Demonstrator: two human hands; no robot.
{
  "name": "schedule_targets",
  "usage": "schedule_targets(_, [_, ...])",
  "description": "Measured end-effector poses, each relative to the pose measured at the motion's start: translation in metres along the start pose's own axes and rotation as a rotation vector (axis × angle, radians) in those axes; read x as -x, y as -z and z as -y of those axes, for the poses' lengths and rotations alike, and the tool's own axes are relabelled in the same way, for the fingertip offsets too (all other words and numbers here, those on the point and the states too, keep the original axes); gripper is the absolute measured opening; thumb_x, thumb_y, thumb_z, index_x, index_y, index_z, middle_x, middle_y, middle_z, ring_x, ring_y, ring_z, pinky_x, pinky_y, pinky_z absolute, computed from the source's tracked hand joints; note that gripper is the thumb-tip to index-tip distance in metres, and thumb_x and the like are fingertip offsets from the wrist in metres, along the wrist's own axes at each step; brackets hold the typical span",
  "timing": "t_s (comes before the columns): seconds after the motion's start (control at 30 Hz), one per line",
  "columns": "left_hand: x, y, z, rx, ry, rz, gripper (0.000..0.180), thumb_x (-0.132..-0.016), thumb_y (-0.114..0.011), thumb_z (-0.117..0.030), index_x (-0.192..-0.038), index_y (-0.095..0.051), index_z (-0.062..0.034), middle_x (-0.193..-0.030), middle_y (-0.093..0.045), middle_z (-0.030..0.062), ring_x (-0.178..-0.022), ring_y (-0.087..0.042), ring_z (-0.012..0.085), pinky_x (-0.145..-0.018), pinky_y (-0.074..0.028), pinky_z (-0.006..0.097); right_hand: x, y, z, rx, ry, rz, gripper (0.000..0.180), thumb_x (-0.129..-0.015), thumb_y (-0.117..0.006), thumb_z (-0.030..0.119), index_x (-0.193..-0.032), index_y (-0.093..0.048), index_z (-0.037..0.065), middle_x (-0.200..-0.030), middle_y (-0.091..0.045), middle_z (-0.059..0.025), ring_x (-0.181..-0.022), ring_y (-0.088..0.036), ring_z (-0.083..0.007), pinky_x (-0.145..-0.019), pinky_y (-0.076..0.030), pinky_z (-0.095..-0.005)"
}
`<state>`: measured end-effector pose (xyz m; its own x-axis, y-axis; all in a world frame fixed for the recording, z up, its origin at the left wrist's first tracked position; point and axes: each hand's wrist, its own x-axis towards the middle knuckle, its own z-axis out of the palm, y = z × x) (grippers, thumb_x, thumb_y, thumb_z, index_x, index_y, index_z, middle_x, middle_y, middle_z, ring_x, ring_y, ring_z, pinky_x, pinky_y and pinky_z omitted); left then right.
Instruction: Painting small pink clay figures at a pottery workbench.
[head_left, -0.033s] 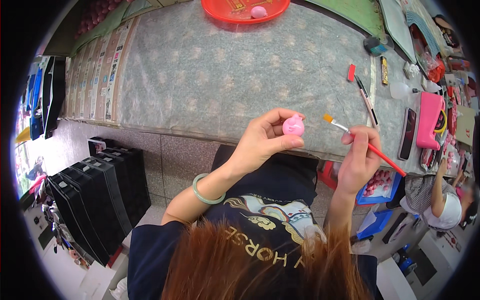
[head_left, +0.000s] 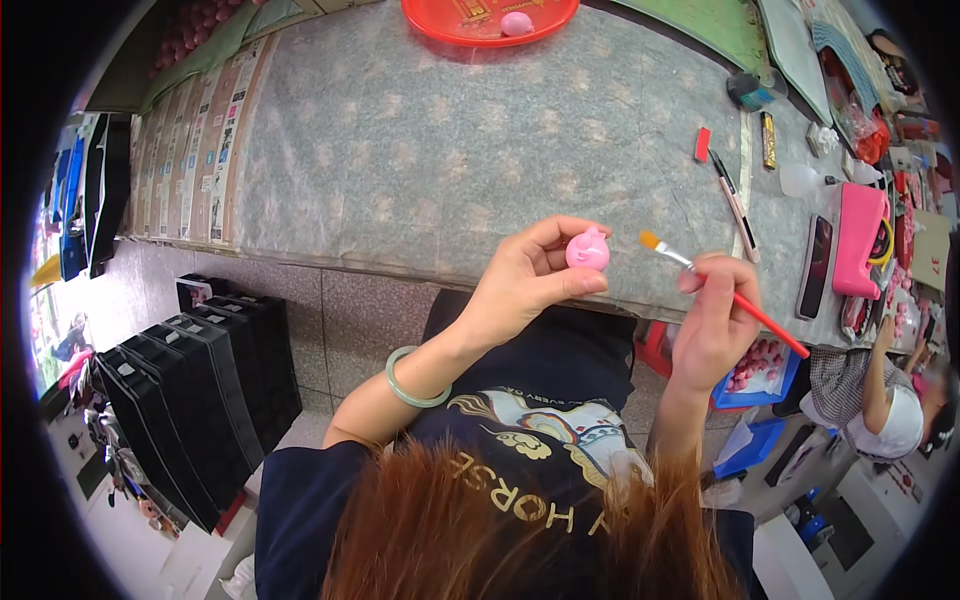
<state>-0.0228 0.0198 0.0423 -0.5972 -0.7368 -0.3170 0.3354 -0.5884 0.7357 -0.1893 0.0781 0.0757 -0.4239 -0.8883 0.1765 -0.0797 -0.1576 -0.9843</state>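
My left hand [head_left: 525, 270] pinches a small round pink figurine [head_left: 588, 250] between thumb and fingers, just above the table's near edge. Its glossy side with a raised pattern faces up. In my right hand [head_left: 718, 320] is a paintbrush [head_left: 765, 322] with a red handle, silver ferrule and flat orange-tan bristles. The bristles point toward the figurine and stay a short gap away from it. Another pink figurine [head_left: 516, 23] lies in a red plastic tray [head_left: 490, 40] at the far edge of the table.
A grey patterned cover lies over the table [head_left: 400, 150]. To the right are pens [head_left: 735, 205], a red block [head_left: 703, 145], a dark phone [head_left: 815, 268], a pink tape dispenser [head_left: 858, 240] and a blue bin [head_left: 755, 398] of pink pieces. Black cases [head_left: 200, 390] stand left; another person [head_left: 890, 415] sits right.
The paintbrush in my right hand has shifted slightly left, bringing its bristles a little closer to the figurine. My left hand and the figurine look almost unmoved.
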Motion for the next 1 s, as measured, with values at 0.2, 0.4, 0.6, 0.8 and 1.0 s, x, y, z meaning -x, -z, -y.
schedule_targets(0.2, [-0.001, -0.001, 0.003, 0.072, -0.002, -0.002, 0.043, -0.077, -0.061, -0.001, -0.116, -0.044, 0.0002, -0.107, -0.055, 0.0142, -0.087, -0.057, 0.0127, -0.075, -0.049, 0.024, 0.003, -0.009, 0.001, 0.072, -0.070, -0.068, 0.013, -0.088, -0.046, 0.009, -0.082, -0.051, -0.002, -0.073, -0.051, -0.0085, -0.067, -0.047, -0.0142, -0.065, -0.037, -0.0250])
schedule_targets(0.4, [0.000, -0.001, 0.001, 0.092, 0.035, 0.010, 0.039, -0.079, -0.060, -0.002, -0.115, -0.044, 0.0011, -0.107, -0.055, 0.0149, -0.088, -0.058, 0.0146, -0.076, -0.050, 0.025, -0.001, -0.002, -0.004, 0.148, -0.038, 0.220, 0.011, -0.086, -0.045, 0.005, -0.082, -0.052, -0.002, -0.073, -0.052, -0.0081, -0.069, -0.048, -0.0124, -0.064, -0.038, -0.0237])
schedule_targets(0.6, [0.001, -0.004, 0.003, -0.057, -0.010, -0.058, 0.037, -0.077, -0.062, 0.000, -0.110, -0.047, 0.0026, -0.100, -0.057, 0.0096, -0.087, -0.058, 0.0117, -0.076, -0.049, 0.024, -0.002, -0.003, -0.006, 0.177, 0.120, 0.314, 0.010, -0.085, -0.046, 0.003, -0.079, -0.053, -0.002, -0.073, -0.053, -0.0059, -0.066, -0.047, -0.0100, -0.061, -0.037, -0.0223])
schedule_targets(0.8, [0.006, -0.007, 0.001, -0.214, -0.069, -0.098, 0.035, -0.076, -0.063, 0.002, -0.108, -0.048, 0.0035, -0.097, -0.057, 0.0073, -0.089, -0.057, 0.0112, -0.078, -0.049, 0.023, 0.002, -0.003, -0.010, 0.015, 0.041, 0.055, 0.007, -0.083, -0.049, 0.001, -0.079, -0.054, -0.002, -0.074, -0.055, -0.0065, -0.065, -0.047, -0.0094, -0.060, -0.035, -0.0201])
schedule_targets(1.0, [0.009, -0.006, 0.002, -0.026, -0.023, -0.043, 0.038, -0.077, -0.060, 0.003, -0.112, -0.047, 0.0017, -0.104, -0.055, 0.0099, -0.093, -0.057, 0.0156, -0.081, -0.048, 0.026, 0.003, -0.009, -0.016, 0.237, -0.050, -0.056, 0.021, -0.091, -0.044, 0.013, -0.098, -0.055, -0.003, -0.083, -0.060, -0.0098, -0.075, -0.054, -0.0130, -0.071, -0.043, -0.0266])
